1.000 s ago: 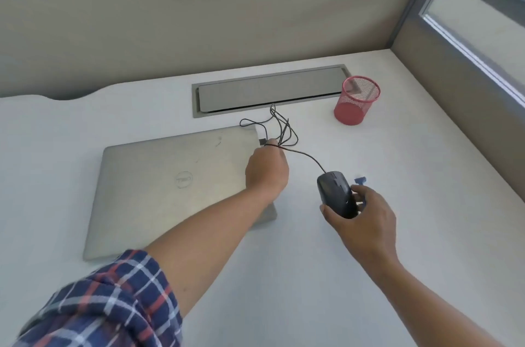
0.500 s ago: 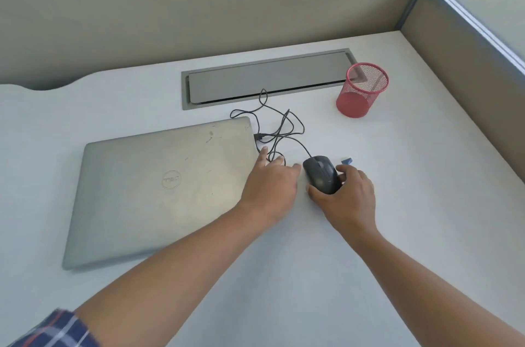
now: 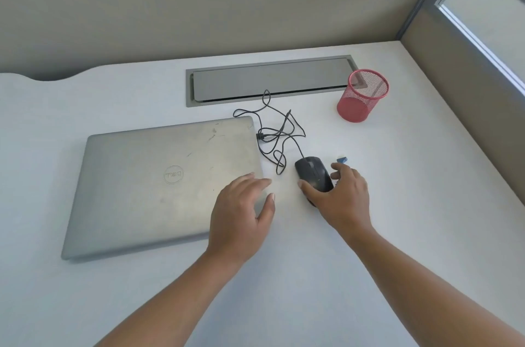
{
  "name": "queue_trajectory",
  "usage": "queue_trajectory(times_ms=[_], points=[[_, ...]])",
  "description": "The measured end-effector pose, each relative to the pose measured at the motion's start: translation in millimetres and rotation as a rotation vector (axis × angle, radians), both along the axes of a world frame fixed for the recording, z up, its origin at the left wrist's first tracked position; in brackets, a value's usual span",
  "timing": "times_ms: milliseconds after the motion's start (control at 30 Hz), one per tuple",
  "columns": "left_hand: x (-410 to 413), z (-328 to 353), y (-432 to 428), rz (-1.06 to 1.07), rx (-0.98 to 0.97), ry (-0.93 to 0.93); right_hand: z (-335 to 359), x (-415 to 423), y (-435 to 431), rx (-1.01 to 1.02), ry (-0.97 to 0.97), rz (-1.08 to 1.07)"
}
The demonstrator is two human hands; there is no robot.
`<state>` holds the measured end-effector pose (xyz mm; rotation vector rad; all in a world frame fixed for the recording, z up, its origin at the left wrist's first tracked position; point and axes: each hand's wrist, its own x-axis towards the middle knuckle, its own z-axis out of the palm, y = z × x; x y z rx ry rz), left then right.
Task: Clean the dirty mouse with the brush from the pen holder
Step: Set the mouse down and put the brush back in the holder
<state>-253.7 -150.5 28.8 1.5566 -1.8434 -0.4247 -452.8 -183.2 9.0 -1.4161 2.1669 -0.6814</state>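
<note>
A black wired mouse lies on the white desk just right of the laptop. My right hand cups its near end, thumb on the left side and fingers on the right. A small blue object, perhaps the brush tip, sticks out beyond my right fingers. Its tangled black cable lies between mouse and laptop. My left hand hovers open over the laptop's near right corner, holding nothing. The red mesh pen holder stands at the back right and looks empty.
A closed silver laptop covers the left middle of the desk. A grey cable hatch is set into the desk behind it. Cubicle walls close off the back and the right side.
My left hand has let go of the cable and drawn back toward me, fingers spread. My right hand has brought the mouse down toward the laptop, onto the desk.
</note>
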Motion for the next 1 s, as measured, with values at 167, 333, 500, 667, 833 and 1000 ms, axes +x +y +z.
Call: queue_trajectory(times_ms=[167, 333, 500, 667, 833, 1000], points=[[-0.3, 14.5, 22.2, 0.067, 0.073, 0.243, 22.3, -16.9, 22.9, -0.140, -0.260, -0.121], [-25.5, 24.5, 40.9, 0.089, 0.408, 0.643, 45.1, -1.4, 69.6, -0.175, -0.654, 0.006], [-51.4, 41.6, 54.3, -0.052, 0.613, 0.973, 57.4, 21.8, 113.1, -0.077, -0.785, 0.184], [-48.3, 41.4, 63.1, -0.037, 0.523, 0.796, 65.8, 15.7, 121.1, -0.011, -0.700, 0.194], [-39.9, 44.5, 65.3, -0.166, 0.400, 0.557, 72.9, 6.0, 112.5, -0.033, -0.641, 0.259], [-28.9, 44.8, 56.8, -0.240, 0.265, 0.327, 73.6, 3.7, 105.5, -0.069, -0.649, 0.283]])
